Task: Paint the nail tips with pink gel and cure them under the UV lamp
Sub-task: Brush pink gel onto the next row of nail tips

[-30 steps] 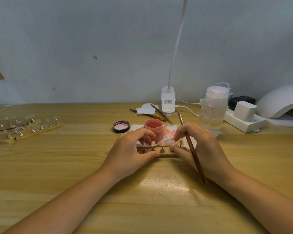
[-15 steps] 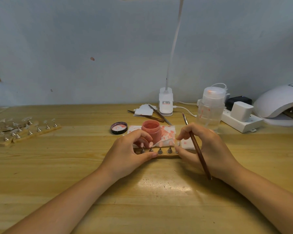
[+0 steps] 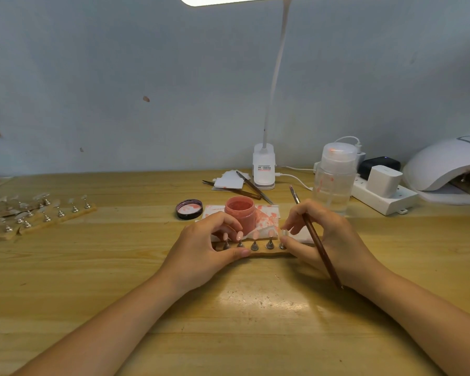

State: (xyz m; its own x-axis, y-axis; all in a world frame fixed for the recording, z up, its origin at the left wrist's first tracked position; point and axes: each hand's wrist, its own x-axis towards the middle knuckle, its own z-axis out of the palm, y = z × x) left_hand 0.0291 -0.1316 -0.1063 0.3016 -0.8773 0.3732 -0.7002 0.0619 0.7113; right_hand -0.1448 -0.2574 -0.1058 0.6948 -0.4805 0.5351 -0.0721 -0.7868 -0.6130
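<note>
The right hand (image 3: 323,240) has its thumb and forefinger pinched on the rightmost tip (image 3: 283,234) of the strip (image 3: 258,253), while the brush (image 3: 316,241) lies tucked through the same hand, bristles pointing far and up, handle trailing near. The left hand (image 3: 204,245) holds the strip's left end, thumb pressed on the near edge and fingers curled over the far side by the first two tips.

Five tips stand on small metal pegs along the strip; four (image 3: 247,235) look pink, and the pinched one reads pale or clear, though it is too small to be sure. Just beyond the strip sits the open gel pot (image 3: 240,213) on a pink-smeared paper (image 3: 266,217), with its lid (image 3: 189,209) to the left.

The step in hand seems to be seating or straightening the last tip before coating it. The next move probably calls for shifting the brush into a writing grip, loading it at the pot, and stroking the tip while the left hand steadies the strip.

The UV lamp (image 3: 445,164) waits at far right on the worktop (image 3: 255,321), with something already under its hood. Further strips of unpainted tips (image 3: 38,213) lie at far left, so much of the task looks to remain.
</note>
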